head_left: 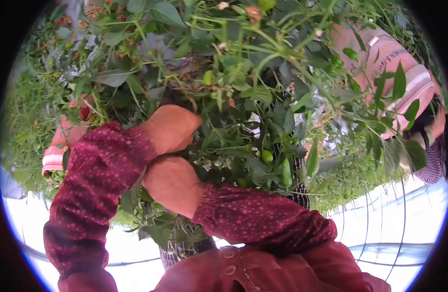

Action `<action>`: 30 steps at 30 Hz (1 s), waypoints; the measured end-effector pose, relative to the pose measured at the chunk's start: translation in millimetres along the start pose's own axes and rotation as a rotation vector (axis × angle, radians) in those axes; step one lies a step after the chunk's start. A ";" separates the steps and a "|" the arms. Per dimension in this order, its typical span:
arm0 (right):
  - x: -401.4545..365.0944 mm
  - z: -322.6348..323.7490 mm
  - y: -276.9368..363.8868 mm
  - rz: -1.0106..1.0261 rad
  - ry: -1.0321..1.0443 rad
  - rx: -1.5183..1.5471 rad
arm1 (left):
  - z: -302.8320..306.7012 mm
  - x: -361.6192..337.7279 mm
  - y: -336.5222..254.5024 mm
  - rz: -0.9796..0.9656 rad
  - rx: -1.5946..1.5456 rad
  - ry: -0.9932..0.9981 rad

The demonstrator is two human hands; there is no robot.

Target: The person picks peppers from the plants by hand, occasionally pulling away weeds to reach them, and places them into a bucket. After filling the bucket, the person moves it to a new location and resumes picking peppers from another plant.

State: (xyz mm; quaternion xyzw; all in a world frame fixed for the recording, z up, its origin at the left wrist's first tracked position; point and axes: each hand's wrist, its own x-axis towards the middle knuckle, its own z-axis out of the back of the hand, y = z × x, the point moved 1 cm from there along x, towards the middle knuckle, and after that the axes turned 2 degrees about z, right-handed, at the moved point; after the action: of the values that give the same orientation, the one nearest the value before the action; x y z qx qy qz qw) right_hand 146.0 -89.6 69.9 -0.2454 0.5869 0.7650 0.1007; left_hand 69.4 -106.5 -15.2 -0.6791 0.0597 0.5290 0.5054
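Well to the left of the left hand, half screened by foliage, stands a pale pink plastic bucket with a red-and-white rim (54,156); something green shows at its mouth, though whether pods or leaves cannot be told.

The person's left hand (171,129), in a maroon dotted sleeve (90,168), reaches into a dense, leafy green pepper plant (255,92). Just below it, nearly touching, the right hand (173,186) points the same way. Both look curled inward, but their fingers are hidden, so it cannot be told whether they are closed on a stem, a pod or nothing. The step in hand appears to be close work among the stems; the next move seems to call for a gentle touch that spares the brittle branches.

Right of the right hand hang a small rounded green pepper (267,156) and a longer pale green pepper (286,173), both clear of the hands.

Far right of both hands is a larger pink printed plastic bucket (367,46), its contents not discernible. Another person's striped purple sleeve (432,168) shows beside it.
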 end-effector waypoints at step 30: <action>-30.0 -19.7 -41.7 -0.295 0.034 0.240 | -207.3 182.3 114.3 0.791 -1.005 -0.171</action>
State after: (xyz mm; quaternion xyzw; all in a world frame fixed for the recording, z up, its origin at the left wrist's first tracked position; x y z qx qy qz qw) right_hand 195.3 -92.1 45.6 -0.3276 0.6333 0.6622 0.2304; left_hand 214.4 -234.3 -243.0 -0.7150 0.0101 0.6911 -0.1047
